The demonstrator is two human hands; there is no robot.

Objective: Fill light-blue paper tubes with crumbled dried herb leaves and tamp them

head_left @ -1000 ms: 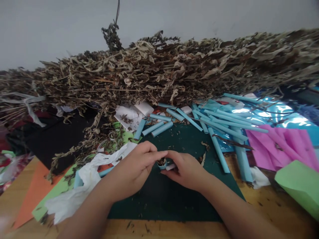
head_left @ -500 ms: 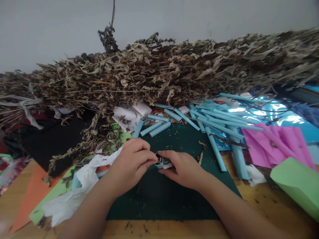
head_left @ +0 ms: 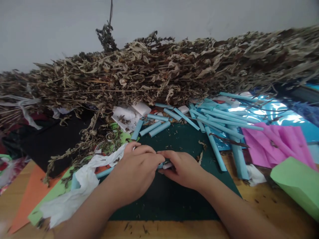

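Observation:
My right hand (head_left: 183, 169) is closed around a small blue paper tube (head_left: 161, 165), with a white piece showing between its fingers. Bent over the left side of the same tube, my left hand (head_left: 139, 169) has its fingers pressed together and covers the tube's opening. Whether those fingers pinch anything is hidden. Both hands are over a dark green mat (head_left: 174, 202). Beyond them, short blue paper rolls (head_left: 159, 128) lie at the mat's far edge.
A long heap of dried plants (head_left: 154, 73) spans the back. Many longer blue rolls (head_left: 216, 149) lie at right, near pink paper (head_left: 281, 142) and green paper (head_left: 296, 186). White tissue (head_left: 87, 179), black sheet (head_left: 54, 139) and orange paper (head_left: 30, 199) are at left.
My left hand has moved right and over the tube, hiding the dried leaves that showed in its opening. My right hand has stayed in place, holding the tube.

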